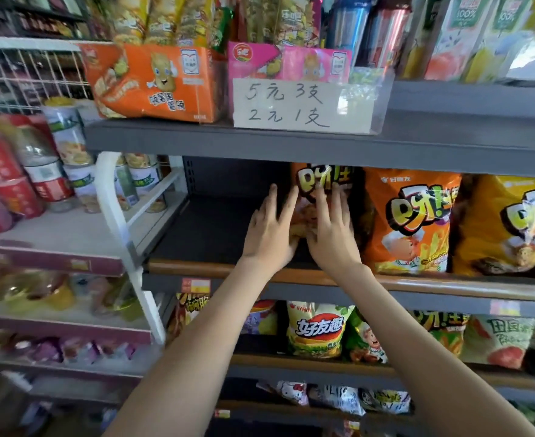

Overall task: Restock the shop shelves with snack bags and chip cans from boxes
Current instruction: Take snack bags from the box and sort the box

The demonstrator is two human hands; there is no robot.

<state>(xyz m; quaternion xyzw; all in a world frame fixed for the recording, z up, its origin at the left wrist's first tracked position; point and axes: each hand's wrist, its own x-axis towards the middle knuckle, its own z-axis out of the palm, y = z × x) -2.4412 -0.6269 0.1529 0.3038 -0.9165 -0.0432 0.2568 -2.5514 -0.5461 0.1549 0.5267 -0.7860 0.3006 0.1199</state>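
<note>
An orange snack bag [318,181] stands upright on the dark middle shelf [215,228], just left of two similar orange bags [411,222]. My left hand [270,228] lies flat against the bag's left side with fingers spread. My right hand [332,228] presses flat on the bag's front, covering its lower half. Neither hand wraps around the bag. No box shows in this view.
The shelf space left of the bag holds nothing. Above sit orange [152,83] and pink [291,63] display boxes and a handwritten price card [300,102]. A white rack [114,212] with cans [67,137] stands at left. Lower shelves hold more snack bags [316,329].
</note>
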